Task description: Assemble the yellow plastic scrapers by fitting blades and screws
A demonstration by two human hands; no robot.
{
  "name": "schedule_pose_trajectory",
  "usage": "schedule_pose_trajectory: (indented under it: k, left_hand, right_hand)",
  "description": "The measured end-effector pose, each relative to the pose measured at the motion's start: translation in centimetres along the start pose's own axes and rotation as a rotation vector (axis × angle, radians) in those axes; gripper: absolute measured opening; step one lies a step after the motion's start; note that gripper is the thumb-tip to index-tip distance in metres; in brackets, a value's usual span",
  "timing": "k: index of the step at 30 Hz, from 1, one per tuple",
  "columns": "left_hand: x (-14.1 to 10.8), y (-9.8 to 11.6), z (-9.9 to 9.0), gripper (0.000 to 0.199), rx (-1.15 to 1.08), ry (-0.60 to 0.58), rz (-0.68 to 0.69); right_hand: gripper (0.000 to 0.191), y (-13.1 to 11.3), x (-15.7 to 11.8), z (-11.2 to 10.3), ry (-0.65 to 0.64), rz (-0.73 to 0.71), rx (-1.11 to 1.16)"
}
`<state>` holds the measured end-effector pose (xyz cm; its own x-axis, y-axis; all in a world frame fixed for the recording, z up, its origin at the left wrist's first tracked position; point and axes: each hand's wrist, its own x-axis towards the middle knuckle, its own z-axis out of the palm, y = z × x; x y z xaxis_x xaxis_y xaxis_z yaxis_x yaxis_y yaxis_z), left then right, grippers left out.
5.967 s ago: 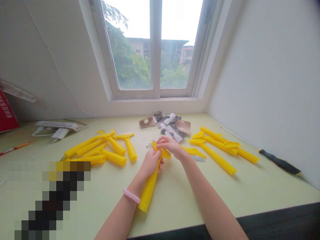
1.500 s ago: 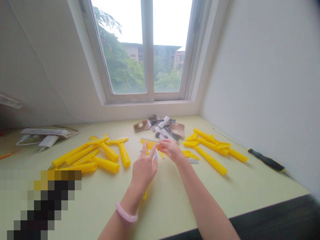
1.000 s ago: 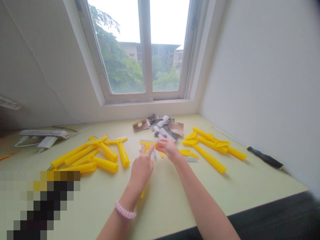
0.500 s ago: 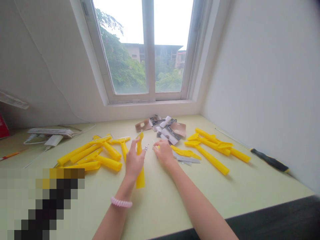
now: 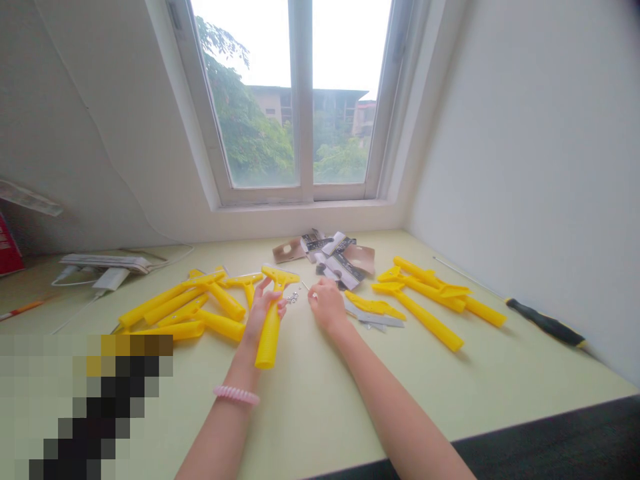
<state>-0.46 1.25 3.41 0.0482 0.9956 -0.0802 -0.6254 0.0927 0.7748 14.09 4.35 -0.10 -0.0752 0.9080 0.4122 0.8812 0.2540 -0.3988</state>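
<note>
left hand (image 5: 263, 310): yellow plastic scraper (image 5: 271, 340), upright | right hand (image 5: 327, 307): beside small screws (image 5: 293, 297)

No legible text anywhere. Black-and-white packaging cards (image 5: 349, 267) at back of bench (image 5: 320, 400): printed lines, too small to read. Red-covered book (image 5: 9, 238) at left edge: marks cut off, unreadable.

Bright daylight from the window (image 5: 303, 100) bleaches the sky, casting soft, faint shadows across the table (image 5: 310, 413); the wide-angle view bends the edges.
</note>
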Motion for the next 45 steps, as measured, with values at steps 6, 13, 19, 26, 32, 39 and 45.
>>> schedule_pose_trajectory:
  k: [6, 13, 19, 26, 32, 39, 45]
  left_hand:
    - [-0.4, 0.2, 0.3, 0.058, -0.045, -0.053, -0.038]
    - [-1.0, 0.5, 0.7, 0.054, -0.034, -0.111, -0.047]
    - [-1.2, 0.3, 0.8, 0.053, 0.002, -0.117, -0.068]
    - [-1.0, 0.1, 0.6, 0.055, 0.036, -0.156, -0.081]
    - [-1.2, -0.4, 0.9, 0.056, 0.168, -0.226, -0.134]
    - [-1.3, -1.4, 1.8, 0.054, 0.259, -0.268, -0.163]
    - [-1.4, -1.6, 2.0, 0.055, 0.286, -0.293, -0.184]
  right_hand:
    - [0.016, 0.3, -0.2, -0.7, -0.037, 0.02, 0.079]
    - [0.014, 0.6, -0.3, -0.5, -0.043, -0.018, 0.004]
    - [0.021, 0.0, -0.5, -0.1, -0.053, -0.131, -0.147]
    - [0.016, 1.0, 0.4, -3.3, 0.147, 0.053, 0.294]
    - [0.01, 0.6, 0.3, -5.7, 0.149, 0.074, 0.924]
    - [0.01, -0.6, 0.1, -4.4, 0.203, 0.018, 0.919]
    - [0.013, -0.8, 0.2, -3.6, 0.259, 0.013, 0.771]
